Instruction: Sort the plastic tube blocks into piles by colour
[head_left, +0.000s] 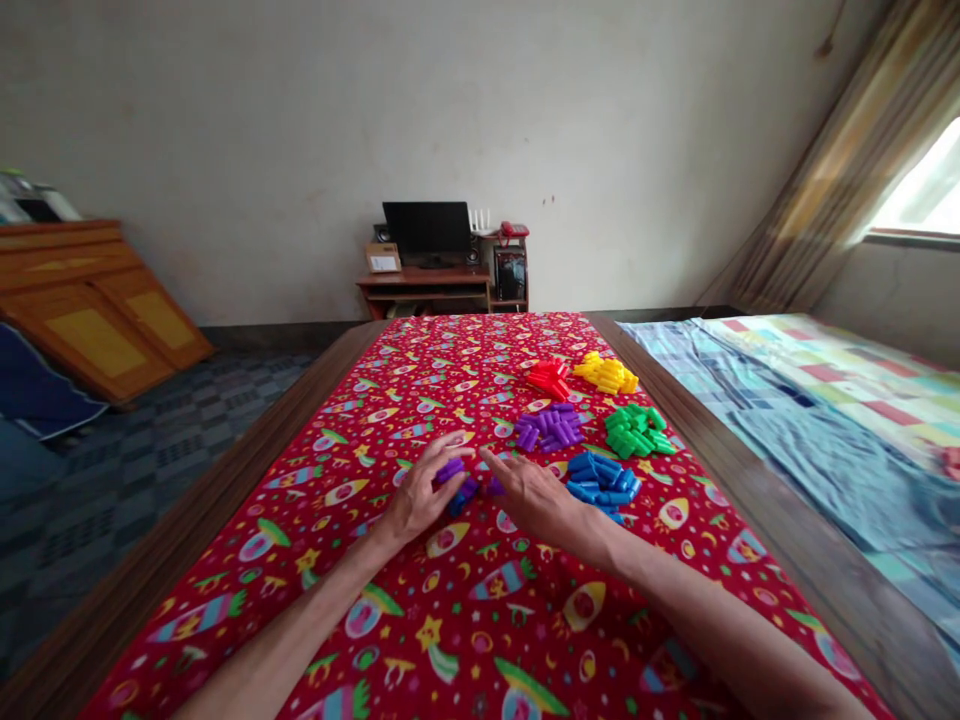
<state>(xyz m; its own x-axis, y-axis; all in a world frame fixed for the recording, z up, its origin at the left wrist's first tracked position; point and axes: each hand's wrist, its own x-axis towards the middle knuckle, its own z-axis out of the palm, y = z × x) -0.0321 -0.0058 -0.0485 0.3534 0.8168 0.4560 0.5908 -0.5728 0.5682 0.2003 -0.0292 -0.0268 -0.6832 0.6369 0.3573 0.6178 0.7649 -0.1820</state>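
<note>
My left hand (424, 490) rests at the middle of the cloth, its fingers and thumb apart and curved around a small group of purple pieces (451, 470) and dark blue pieces (463, 497). These are short, tube-like plastic pieces. Facing it, my right hand (529, 490) has its fingers stretched out toward the left. A purple piece (495, 487) shows beside its thumb side, partly hidden; whether the hand touches it I cannot tell. Sorted piles lie beyond and to the right: purple (551, 428), blue (602, 480), green (637, 431), red (549, 378) and yellow (606, 373).
A red patterned cloth (480, 580) covers the long table, with its dark wooden edge (720, 470) bare along the right. A bed (825, 400) stands close on that side. At the far wall is a desk (427, 280) with a monitor (427, 230); a wooden cabinet (97, 310) stands left.
</note>
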